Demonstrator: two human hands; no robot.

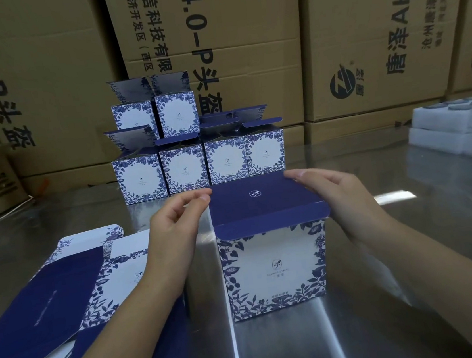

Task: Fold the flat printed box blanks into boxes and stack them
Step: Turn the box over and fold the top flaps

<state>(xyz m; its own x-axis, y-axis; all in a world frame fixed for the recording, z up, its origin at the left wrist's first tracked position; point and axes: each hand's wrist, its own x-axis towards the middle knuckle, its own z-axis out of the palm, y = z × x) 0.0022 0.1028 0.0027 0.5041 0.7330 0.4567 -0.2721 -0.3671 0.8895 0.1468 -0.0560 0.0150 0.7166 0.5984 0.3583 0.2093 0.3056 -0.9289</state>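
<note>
Blue-and-white printed box (273,266) stands upright on the steel table (417,260), with both hands at its top.
On the left hand (172,225) the fingers are curled, thumb and forefinger pinching the left edge of the dark blue lid flap (262,205); the right hand (331,193) lays nearly straight fingers on the right edge of it. Flat blanks (64,289) lie piled at near left. Folded boxes (197,165) stand in two tiers just behind, before brown cartons (240,29).

Blanks (72,288) lie left of the box (275,269), stacked boxes (185,167) behind, maybe two deep.
</note>
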